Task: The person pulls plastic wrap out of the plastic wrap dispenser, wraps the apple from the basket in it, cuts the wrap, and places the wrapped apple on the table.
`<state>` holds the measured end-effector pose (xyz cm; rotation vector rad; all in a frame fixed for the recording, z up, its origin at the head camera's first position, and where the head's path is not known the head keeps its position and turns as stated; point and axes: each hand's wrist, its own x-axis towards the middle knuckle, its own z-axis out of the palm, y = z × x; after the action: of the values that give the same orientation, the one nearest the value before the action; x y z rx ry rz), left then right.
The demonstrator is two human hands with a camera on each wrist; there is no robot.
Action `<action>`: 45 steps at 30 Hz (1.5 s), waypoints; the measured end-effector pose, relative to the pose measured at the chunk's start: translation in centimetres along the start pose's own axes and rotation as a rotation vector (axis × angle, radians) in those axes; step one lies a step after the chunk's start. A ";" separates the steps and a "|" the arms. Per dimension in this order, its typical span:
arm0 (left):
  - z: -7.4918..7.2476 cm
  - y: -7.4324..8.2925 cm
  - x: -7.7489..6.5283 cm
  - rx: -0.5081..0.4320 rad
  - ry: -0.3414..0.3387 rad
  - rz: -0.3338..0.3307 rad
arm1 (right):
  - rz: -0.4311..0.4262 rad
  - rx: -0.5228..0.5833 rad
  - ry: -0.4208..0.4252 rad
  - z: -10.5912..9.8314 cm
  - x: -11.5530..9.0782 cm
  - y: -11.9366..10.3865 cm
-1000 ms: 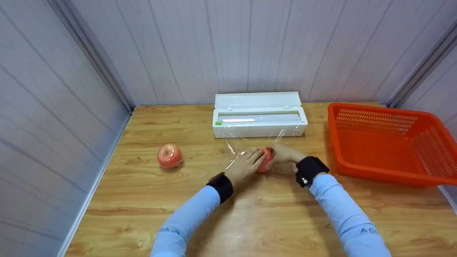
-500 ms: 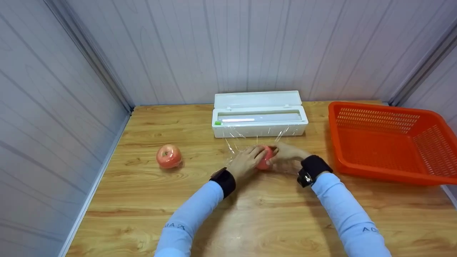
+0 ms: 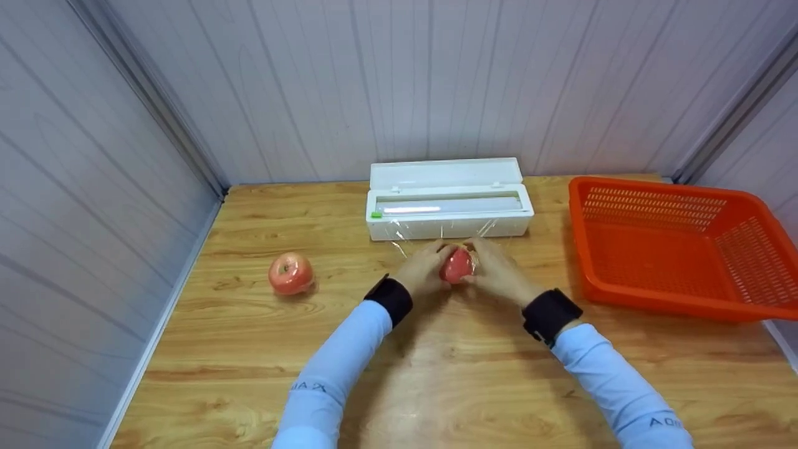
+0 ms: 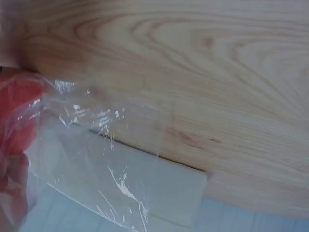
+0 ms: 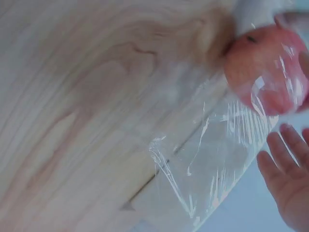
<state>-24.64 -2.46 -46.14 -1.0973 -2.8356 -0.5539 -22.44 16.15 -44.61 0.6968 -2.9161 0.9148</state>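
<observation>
Two round apples (image 3: 458,265) (image 3: 290,274), crinkled film (image 5: 166,169)

An orange basket (image 3: 661,259) with slotted sides sits at the right of the frame and a red apple (image 3: 290,273) left of centre, both on a wood-grained table (image 3: 218,349), with a pale, dark-streaked back wall (image 3: 312,87) across the top and a similar left wall (image 3: 81,206) at the left edge.
</observation>
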 end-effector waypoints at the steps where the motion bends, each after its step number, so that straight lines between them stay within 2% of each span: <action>1: -0.1 -0.2 0.2 -0.025 0.001 -0.009 | -0.028 -0.028 0.021 0.2 -0.1 -0.1; 5: -0.3 -0.6 0.7 -0.074 -0.002 -0.022 | -0.108 -0.138 0.087 1.3 0.0 0.1; 11: -0.5 -0.7 1.0 -0.087 -0.038 -0.064 | -0.157 -0.212 0.144 2.6 0.4 0.8; 17: -0.8 -0.7 1.4 -0.120 -0.084 -0.094 | -0.167 -0.259 0.160 2.2 1.0 1.3; 21: -0.6 -0.6 1.1 -0.125 -0.053 -0.090 | -0.140 -0.245 0.140 1.8 1.2 1.2; 28: 0.7 -0.1 -0.6 0.072 0.140 -0.060 | -0.122 -0.212 0.119 1.4 1.6 1.2; 32: 1.4 -0.1 -0.6 0.030 0.211 -0.101 | -0.084 -0.184 0.111 1.3 1.8 1.2; 34: 1.5 -0.1 -0.5 -0.011 0.220 -0.134 | -0.073 -0.168 0.097 1.3 2.0 1.2; 37: 1.2 -0.2 -0.3 -0.041 0.196 -0.175 | -0.050 -0.141 0.072 1.2 2.4 1.1; 45: 0.1 -0.8 0.6 -0.131 0.140 -0.214 | 0.062 0.035 0.011 0.6 3.5 1.0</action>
<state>-25.60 -2.60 -46.34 -0.7410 -2.8439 -0.8078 -25.93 15.15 -45.19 0.6041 -2.9347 0.9742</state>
